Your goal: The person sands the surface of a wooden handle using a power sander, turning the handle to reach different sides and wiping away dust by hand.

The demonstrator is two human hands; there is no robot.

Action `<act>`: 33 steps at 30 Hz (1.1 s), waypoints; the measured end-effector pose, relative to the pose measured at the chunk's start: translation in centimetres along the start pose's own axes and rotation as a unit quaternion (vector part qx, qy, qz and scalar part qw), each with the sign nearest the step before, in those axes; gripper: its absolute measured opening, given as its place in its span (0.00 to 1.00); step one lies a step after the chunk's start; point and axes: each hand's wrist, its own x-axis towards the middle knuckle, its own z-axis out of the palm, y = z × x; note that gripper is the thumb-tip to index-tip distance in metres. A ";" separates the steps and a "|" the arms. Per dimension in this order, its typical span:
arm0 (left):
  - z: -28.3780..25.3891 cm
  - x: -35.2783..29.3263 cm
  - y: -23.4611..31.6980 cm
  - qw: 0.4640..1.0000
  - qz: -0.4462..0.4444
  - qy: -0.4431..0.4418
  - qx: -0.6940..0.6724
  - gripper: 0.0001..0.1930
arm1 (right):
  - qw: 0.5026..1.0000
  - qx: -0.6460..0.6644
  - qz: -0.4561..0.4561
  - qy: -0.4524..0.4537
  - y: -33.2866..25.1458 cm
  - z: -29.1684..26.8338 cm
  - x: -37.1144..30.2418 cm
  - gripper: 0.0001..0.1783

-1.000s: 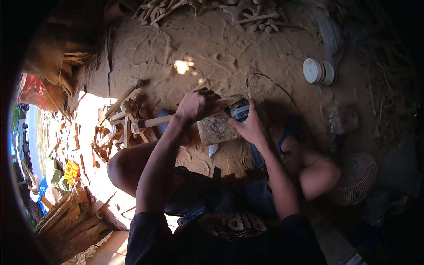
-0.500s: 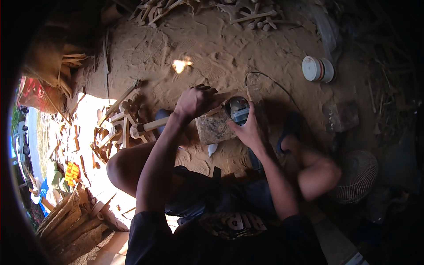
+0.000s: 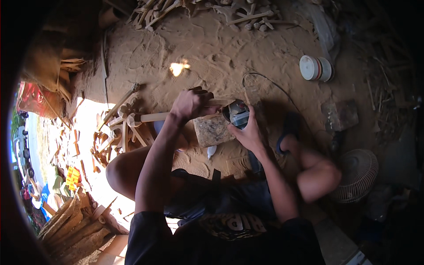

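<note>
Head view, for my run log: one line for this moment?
left hand: grips pale wooden stick | right hand: holds grey power grinder | above stone block

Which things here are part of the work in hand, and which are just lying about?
In use:
left hand gripping the carved wooden stick
right hand on the power grinder
wooden block beneath them
grinder cord

Lying about:
white tub
fan guard
pile of carved sticks
wood scraps
sandal
</note>
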 end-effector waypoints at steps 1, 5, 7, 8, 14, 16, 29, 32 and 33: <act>-0.1 -0.2 -0.2 1.000 0.024 -0.004 -0.001 0.19 | 0.999 -0.030 0.002 -0.021 -0.4 -0.2 0.2 0.61; -0.4 -0.6 -0.3 0.997 0.071 0.003 0.004 0.18 | 0.989 -0.099 0.054 -0.095 -2.7 -1.4 0.5 0.59; -0.4 -0.5 -0.4 0.997 0.078 0.007 0.008 0.19 | 0.991 -0.099 0.034 -0.081 -1.6 -1.2 0.3 0.59; -0.4 -0.4 -0.5 0.997 0.078 0.006 0.007 0.19 | 0.993 -0.099 0.014 -0.066 -1.2 -1.1 0.2 0.59; -0.6 0.2 -0.5 0.989 0.148 -0.002 0.004 0.21 | 0.996 -0.073 -0.052 -0.025 -0.6 -1.0 0.2 0.61; -0.7 0.4 -0.5 0.983 0.182 0.006 -0.005 0.22 | 0.993 -0.099 -0.018 -0.057 -1.2 -1.3 0.4 0.61; 2.8 -1.0 3.5 0.892 -0.398 0.199 -0.079 0.13 | 1.000 0.013 0.013 -0.018 -0.4 -3.0 0.0 0.61; 3.1 -4.5 0.0 0.885 -0.355 0.210 -0.218 0.17 | 0.999 -0.027 0.003 -0.041 -1.7 -2.5 -0.3 0.63; 3.2 -5.8 -1.1 0.870 -0.305 0.229 -0.314 0.18 | 0.999 -0.022 -0.002 -0.050 -3.1 -2.4 -0.3 0.63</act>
